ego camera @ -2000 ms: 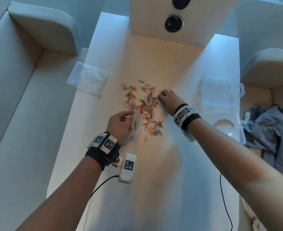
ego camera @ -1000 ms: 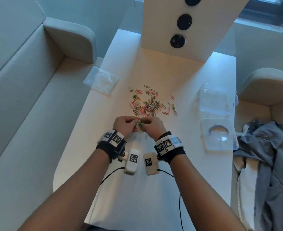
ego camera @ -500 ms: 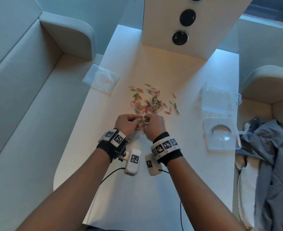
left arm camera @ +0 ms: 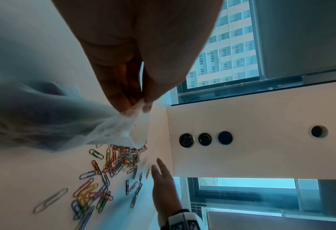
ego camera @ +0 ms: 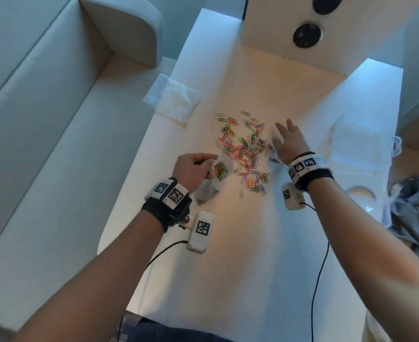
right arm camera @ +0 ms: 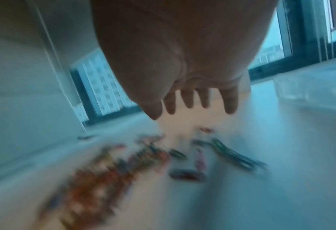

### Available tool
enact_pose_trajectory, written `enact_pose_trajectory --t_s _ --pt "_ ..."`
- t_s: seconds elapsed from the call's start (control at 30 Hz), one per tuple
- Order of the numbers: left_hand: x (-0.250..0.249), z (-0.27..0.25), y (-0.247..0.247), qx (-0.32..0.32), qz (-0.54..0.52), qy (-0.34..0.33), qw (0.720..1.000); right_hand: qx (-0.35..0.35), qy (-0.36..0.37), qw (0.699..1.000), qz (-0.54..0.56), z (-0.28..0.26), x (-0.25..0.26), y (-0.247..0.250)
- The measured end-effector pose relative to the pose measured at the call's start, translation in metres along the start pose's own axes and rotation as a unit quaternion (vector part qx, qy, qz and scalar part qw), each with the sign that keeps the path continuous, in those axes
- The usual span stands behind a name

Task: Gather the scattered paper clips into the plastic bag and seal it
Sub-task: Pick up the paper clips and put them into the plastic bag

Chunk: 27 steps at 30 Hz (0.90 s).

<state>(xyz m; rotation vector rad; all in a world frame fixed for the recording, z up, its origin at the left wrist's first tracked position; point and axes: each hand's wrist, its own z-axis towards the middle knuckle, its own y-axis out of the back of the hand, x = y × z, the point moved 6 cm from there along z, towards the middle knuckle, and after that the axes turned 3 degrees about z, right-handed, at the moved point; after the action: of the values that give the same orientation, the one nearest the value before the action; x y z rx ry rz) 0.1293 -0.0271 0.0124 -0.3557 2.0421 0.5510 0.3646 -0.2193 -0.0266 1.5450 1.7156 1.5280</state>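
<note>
Several coloured paper clips [ego camera: 246, 149] lie scattered mid-table; they also show in the left wrist view [left arm camera: 112, 165] and, blurred, in the right wrist view [right arm camera: 135, 157]. My left hand [ego camera: 193, 169] pinches the rim of a small clear plastic bag [ego camera: 214, 178] at the pile's left edge; some clips sit inside the bag. In the left wrist view the fingers [left arm camera: 123, 96] pinch the bag's film [left arm camera: 112, 127]. My right hand [ego camera: 287, 139] hovers at the pile's right side, fingers spread and straight [right arm camera: 190, 99], holding nothing.
A second flat plastic bag [ego camera: 174, 98] lies at the table's left edge. A clear plastic box [ego camera: 359, 144] and its lid [ego camera: 361, 193] sit at the right. A white upright panel [ego camera: 326, 33] with round holes stands at the back. Sofa seats flank the table.
My right hand has left the bag's mouth and swung out to the right of the pile, now spread. The left hand still holds the bag, with clips in it.
</note>
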Motion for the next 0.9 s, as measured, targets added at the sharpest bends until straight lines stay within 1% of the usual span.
enact_pose_trajectory --t_s 0.07,0.13,0.23,0.3,0.37,0.43,0.57,0.63,0.67,0.73,0.77,0.8,0.83,0.87,0.9 --pt "0.002 0.001 0.005 -0.001 -0.003 -0.001 1.000 0.038 0.016 0.996 -0.073 0.011 -0.013 -0.018" --pt "0.004 0.002 0.010 -0.005 -0.003 0.001 1.000 0.033 0.011 0.995 -0.093 0.007 -0.020 -0.032" --pt "0.006 0.004 0.014 -0.008 -0.008 0.016 1.000 -0.022 -0.053 0.998 -0.010 -0.009 -0.012 -0.048" --pt "0.008 0.005 0.013 -0.007 -0.010 0.017 1.000 -0.030 -0.082 0.996 0.022 -0.020 0.011 -0.058" --pt "0.010 0.003 0.010 -0.006 -0.012 0.019 1.000 -0.015 -0.087 0.996 0.008 -0.024 0.032 -0.069" --pt "0.012 0.000 0.008 -0.007 -0.021 0.023 0.999 -0.006 -0.074 0.997 -0.006 -0.024 0.046 -0.077" --pt "0.014 -0.004 0.006 -0.008 0.001 0.015 1.000 -0.067 0.008 0.996 -0.062 -0.019 0.060 -0.067" --pt "0.014 -0.007 0.005 -0.007 0.016 0.009 1.000 -0.068 0.025 0.995 -0.073 -0.020 0.056 -0.057" --pt "0.014 -0.009 0.005 -0.008 0.020 0.007 1.000 -0.069 0.019 0.996 -0.056 -0.020 0.050 -0.051" --pt "0.014 -0.011 0.003 -0.011 0.022 0.005 1.000 -0.073 -0.013 0.997 0.013 -0.023 0.037 -0.041" --pt "0.014 -0.012 0.002 -0.012 0.019 0.009 1.000 -0.082 -0.037 0.993 0.070 -0.029 0.029 -0.035" --pt "0.015 -0.013 0.001 -0.011 0.016 0.015 1.000 -0.092 -0.068 0.983 0.141 -0.034 0.019 -0.032" --pt "0.015 -0.014 0.000 -0.010 0.015 0.021 1.000 -0.098 -0.110 0.964 0.221 -0.042 0.008 -0.031" --pt "0.015 -0.014 -0.002 -0.009 0.017 0.024 1.000 -0.091 -0.153 0.935 0.306 -0.051 -0.002 -0.033" --pt "0.015 -0.015 -0.003 -0.007 0.019 0.025 0.999 -0.071 -0.190 0.897 0.393 -0.059 -0.009 -0.038"
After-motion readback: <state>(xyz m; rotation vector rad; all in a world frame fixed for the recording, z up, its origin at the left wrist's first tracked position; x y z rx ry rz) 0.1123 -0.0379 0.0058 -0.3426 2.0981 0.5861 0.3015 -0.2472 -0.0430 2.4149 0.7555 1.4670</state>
